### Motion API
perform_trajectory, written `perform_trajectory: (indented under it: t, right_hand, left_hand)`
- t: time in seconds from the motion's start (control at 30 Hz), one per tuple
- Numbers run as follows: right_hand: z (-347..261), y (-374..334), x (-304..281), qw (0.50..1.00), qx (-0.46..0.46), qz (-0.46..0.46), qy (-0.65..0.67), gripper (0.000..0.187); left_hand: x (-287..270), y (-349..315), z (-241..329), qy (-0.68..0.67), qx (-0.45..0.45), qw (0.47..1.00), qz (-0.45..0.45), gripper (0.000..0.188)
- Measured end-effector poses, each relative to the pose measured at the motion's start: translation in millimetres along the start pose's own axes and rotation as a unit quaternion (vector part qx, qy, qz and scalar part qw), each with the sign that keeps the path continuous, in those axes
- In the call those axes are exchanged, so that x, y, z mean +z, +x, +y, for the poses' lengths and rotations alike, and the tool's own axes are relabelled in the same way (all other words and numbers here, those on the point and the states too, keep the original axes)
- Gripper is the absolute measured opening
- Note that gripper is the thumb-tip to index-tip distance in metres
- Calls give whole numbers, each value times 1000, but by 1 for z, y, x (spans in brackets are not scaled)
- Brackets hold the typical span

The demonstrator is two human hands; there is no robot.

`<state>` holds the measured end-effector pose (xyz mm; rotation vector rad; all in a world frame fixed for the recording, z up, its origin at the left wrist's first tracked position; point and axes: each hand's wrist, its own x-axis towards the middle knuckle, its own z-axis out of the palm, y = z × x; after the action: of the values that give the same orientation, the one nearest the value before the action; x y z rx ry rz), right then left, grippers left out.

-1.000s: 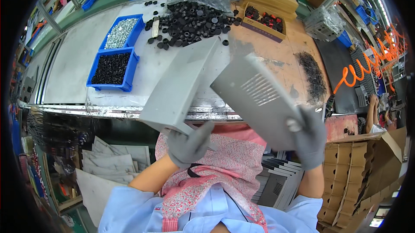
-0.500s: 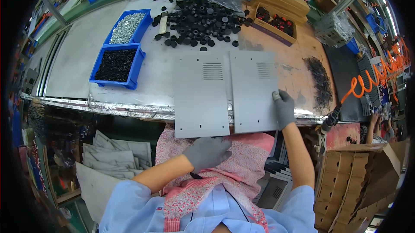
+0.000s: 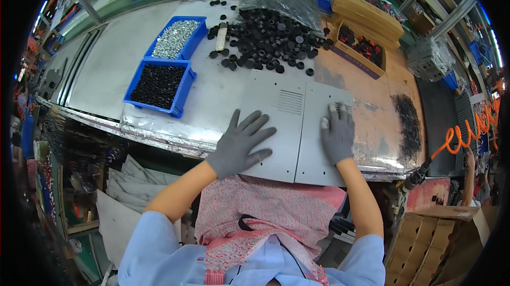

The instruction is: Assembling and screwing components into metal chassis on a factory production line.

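1. Two grey metal panels lie flat side by side at the near edge of the workbench [image 3: 106,73]: the left panel [image 3: 279,121] and the right panel [image 3: 319,142], their long edges touching.
2. Our left hand [image 3: 240,145], in a grey glove, rests flat on the left panel with fingers spread wide.
3. Our right hand [image 3: 336,134], gloved too, lies palm down on the right panel, fingers close together.
4. We see louvred vents on the left panel; those under the right fingertips seem alike, though mostly hidden.
5. Beyond lie a heap of black caps [image 3: 271,41] and two blue bins [image 3: 159,81].
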<state>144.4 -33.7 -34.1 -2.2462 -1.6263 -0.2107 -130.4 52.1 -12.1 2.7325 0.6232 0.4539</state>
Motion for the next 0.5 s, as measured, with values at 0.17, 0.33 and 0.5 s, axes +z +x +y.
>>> perform_trajectory:
  t: [0.17, 0.33, 0.5]
  right_hand:
    - [-31, 79, 46, 1000, 7, -5, 27, 57]
    - [-66, 124, 44, 989, 120, -70, 41, 74]
    - [-81, 142, 46, 982, 130, -102, 90, 75]
  left_hand:
    - [-4, 66, -63, -45, -278, 946, 163, 50]
    - [-20, 125, -107, -53, -387, 911, 133, 57]
    - [-26, 167, -104, -95, -349, 931, 47, 54]
